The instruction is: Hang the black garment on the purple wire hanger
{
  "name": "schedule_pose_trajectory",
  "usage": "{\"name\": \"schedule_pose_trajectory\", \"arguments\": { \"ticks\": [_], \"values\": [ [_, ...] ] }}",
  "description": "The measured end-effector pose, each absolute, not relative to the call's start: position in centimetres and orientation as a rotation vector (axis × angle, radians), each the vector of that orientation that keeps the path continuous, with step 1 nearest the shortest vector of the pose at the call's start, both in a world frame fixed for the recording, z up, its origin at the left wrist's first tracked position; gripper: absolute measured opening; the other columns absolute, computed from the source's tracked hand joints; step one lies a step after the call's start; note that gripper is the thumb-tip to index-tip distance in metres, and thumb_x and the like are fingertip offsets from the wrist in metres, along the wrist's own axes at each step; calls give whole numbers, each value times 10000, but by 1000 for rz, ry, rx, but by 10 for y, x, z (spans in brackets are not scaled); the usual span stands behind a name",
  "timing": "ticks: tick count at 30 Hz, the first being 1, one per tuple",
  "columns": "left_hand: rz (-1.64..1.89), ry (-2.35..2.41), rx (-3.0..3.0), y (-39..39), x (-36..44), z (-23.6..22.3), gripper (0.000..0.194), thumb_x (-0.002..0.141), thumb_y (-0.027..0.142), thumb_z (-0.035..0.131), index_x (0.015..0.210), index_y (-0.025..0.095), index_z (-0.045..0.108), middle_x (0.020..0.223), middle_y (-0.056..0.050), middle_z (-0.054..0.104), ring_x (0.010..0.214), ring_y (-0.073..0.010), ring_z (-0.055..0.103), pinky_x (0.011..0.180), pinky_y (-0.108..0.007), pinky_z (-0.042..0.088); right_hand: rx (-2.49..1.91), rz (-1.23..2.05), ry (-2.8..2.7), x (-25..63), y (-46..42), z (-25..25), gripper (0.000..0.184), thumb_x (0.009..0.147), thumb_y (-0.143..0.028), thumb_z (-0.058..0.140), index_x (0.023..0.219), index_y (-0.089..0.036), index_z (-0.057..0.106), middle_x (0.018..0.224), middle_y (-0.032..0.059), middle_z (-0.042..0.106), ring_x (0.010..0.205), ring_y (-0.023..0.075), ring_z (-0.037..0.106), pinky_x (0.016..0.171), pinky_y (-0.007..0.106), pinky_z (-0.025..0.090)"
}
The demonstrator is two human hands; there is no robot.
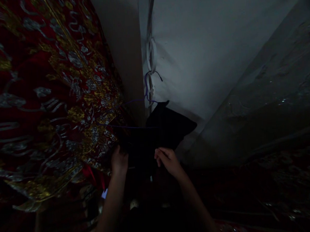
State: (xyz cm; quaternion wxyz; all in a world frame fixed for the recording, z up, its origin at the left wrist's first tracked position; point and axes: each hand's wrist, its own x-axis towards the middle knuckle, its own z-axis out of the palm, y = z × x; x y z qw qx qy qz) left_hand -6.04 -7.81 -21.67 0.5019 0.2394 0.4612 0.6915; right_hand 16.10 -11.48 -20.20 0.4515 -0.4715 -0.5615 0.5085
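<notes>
A black garment [168, 125] hangs in front of me, its right shoulder over one end of a thin purple wire hanger [134, 126]. The left part of the hanger shows bare. The hanger's hook goes through a white ring [150, 85] by the wall. My right hand [169, 160] has its fingers curled and pinched at the dark cloth below the hanger. To the left, my left hand [119, 161] is closed at the cloth's other side, its fingertips lost in the dark. The garment's lower part merges with the shadow.
Red cloth with gold and silver embroidery [51, 83] fills the left side, close to my left hand. A pale wall [198, 41] stands behind the hanger. Shiny clear plastic sheeting [273, 99] covers things at right. Another white ring [152, 55] hangs above the hanger.
</notes>
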Motion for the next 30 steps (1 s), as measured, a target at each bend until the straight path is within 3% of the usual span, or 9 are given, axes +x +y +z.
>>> {"name": "schedule_pose_trajectory", "arguments": {
  "ticks": [4, 6, 9, 13, 19, 21, 23, 26, 30],
  "values": [
    [1591, 1027, 537, -107, -11, -208, 291, 663, 400, 797, 796, 182, 658, 820, -21, 703, 799, -174, 661, 783, -314, 509, -1292, 1124, -1414, 180, -115, -216, 419, 902, -565, 510, 701, -207, 593, 586, 9, 590, 580, 157, 560, 593, 274, 430],
    [1580, 973, 684, -120, 12, -191, 291, 705, 426, 791, 809, 186, 663, 825, -12, 689, 809, -162, 646, 781, -287, 498, -1283, 1045, -1486, 186, -120, -218, 310, 857, -511, 619, 868, -202, 640, 847, 48, 688, 803, 195, 633, 747, 303, 485],
    [1492, 957, 1033, -136, 41, -166, 268, 789, 443, 747, 817, 184, 686, 813, -16, 670, 806, -168, 628, 772, -280, 495, -1173, 1032, -1572, 186, -132, -211, 414, 791, -397, 719, 1145, -211, 611, 1131, 82, 675, 1035, 236, 626, 930, 358, 480],
    [1452, 992, 1470, -150, 58, -155, 201, 870, 392, 684, 865, 195, 729, 904, -51, 672, 912, -207, 634, 862, -319, 502, -1005, 1130, -1499, 189, -140, -194, 280, 865, -324, 544, 1100, -219, 655, 1058, 64, 698, 1018, 232, 636, 959, 362, 480],
    [1202, 1063, 1642, -167, 43, -182, 410, 934, 448, 568, 1270, 227, 653, 1224, -98, 678, 1192, -264, 602, 1057, -391, 462, -987, 1356, -1761, 224, -123, -158, 160, 756, -257, 510, 688, -193, 640, 642, -7, 615, 636, 173, 579, 600, 265, 469],
    [995, 1022, 1688, -171, 36, -192, 344, 927, 444, 578, 1146, 221, 722, 1095, -81, 738, 1080, -264, 660, 989, -377, 511, -924, 1183, -1810, 229, -110, -146, 164, 730, -205, 510, 765, -190, 670, 731, 3, 663, 706, 178, 610, 685, 277, 493],
    [856, 1012, 1771, -173, 27, -198, 266, 922, 416, 592, 986, 223, 764, 936, -59, 765, 911, -250, 699, 882, -347, 547, -919, 963, -1757, 225, -96, -138, 320, 747, -173, 522, 1016, -197, 693, 904, 28, 706, 830, 192, 639, 804, 304, 502],
    [813, 1115, 1851, -170, 2, -203, 231, 928, 380, 588, 987, 237, 760, 930, -41, 773, 826, -229, 713, 797, -303, 541, -1004, 768, -1697, 215, -77, -140, 493, 814, -190, 525, 1303, -198, 585, 1038, 66, 706, 920, 209, 642, 860, 326, 494],
    [765, 1280, 1927, -154, -51, -204, 130, 849, 352, 681, 845, 252, 763, 775, -15, 758, 662, -207, 694, 609, -249, 487, -1143, 597, -1676, 219, -57, -150, 253, 875, -288, 480, 978, -176, 682, 868, 64, 703, 814, 214, 632, 767, 311, 478]
  ]
}}
